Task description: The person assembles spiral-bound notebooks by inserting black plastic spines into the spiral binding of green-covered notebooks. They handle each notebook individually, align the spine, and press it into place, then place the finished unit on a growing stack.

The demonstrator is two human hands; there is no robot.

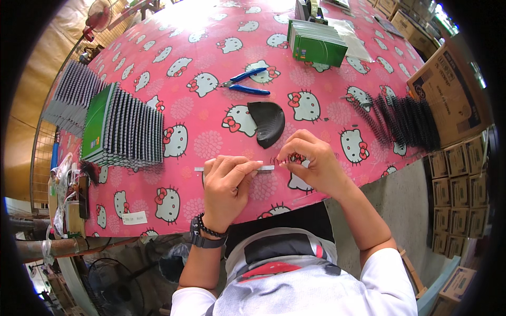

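Note:
My left hand presses down on a thin metal strip lying flat near the table's front edge, fingers closed over its middle. My right hand is just right of the strip's end, pinching a short piece of black wire binding coil between fingertips. A black curved plastic piece lies just beyond both hands. Blue-handled cutters rest farther back on the pink cartoon-cat tablecloth.
A fanned stack of green-covered coil-bound notebooks sits at the left. Loose black binding coils lie at the right. A stack of green notebooks stands at the back. Cardboard boxes crowd the right side; a fan stands far left.

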